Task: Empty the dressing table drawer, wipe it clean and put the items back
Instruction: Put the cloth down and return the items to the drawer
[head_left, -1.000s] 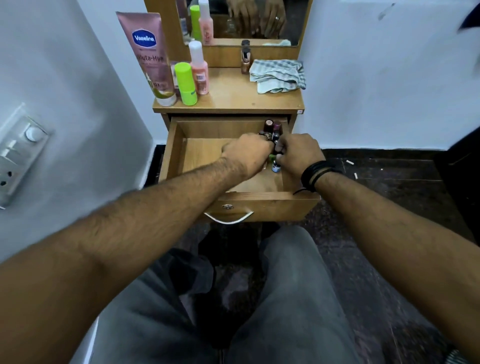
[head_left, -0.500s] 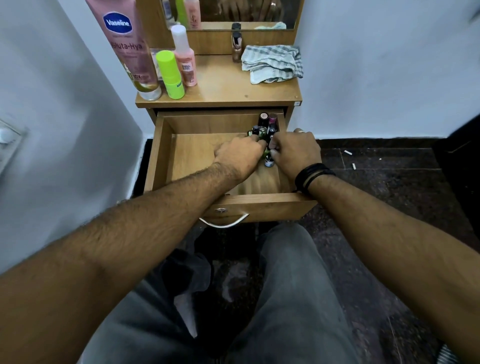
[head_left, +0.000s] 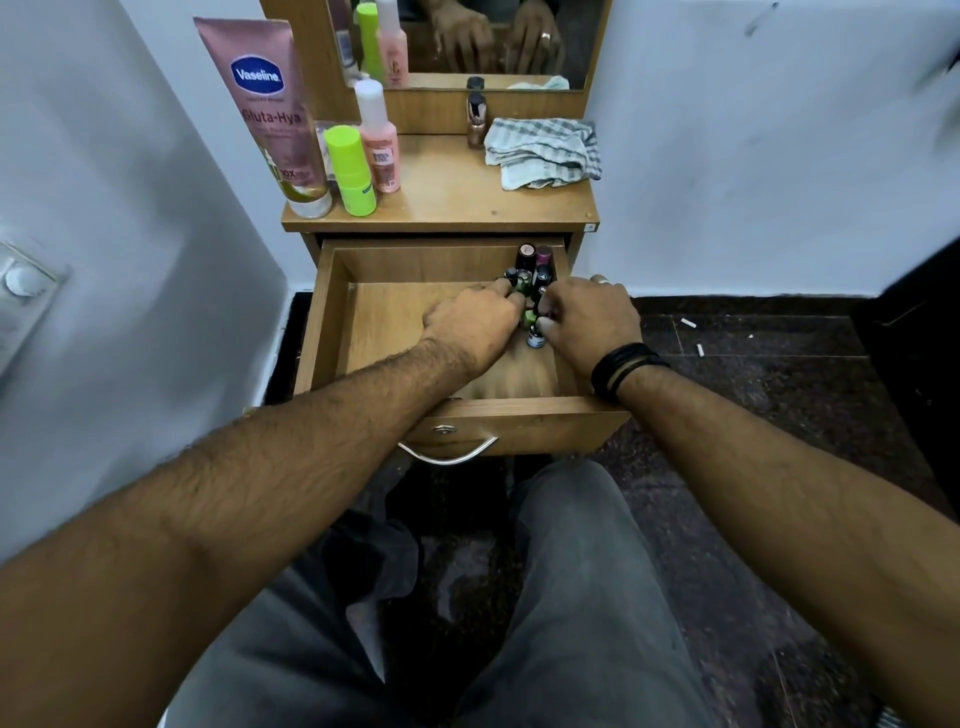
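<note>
We see the dressing table (head_left: 467, 208) with its drawer (head_left: 374, 322) pulled open below the top. Left hand (head_left: 475, 325) and right hand (head_left: 592, 319) both sit inside the drawer at its right side, fingers curled in around a cluster of small bottles (head_left: 530, 275) at the drawer's back right corner. Actual grip on any bottle: we cannot tell. Above the drawer on the table top: Vaseline tube (head_left: 270, 114), green bottle (head_left: 350, 169), pink bottle (head_left: 379, 137) at left, checked cloth (head_left: 543, 150) at right.
</note>
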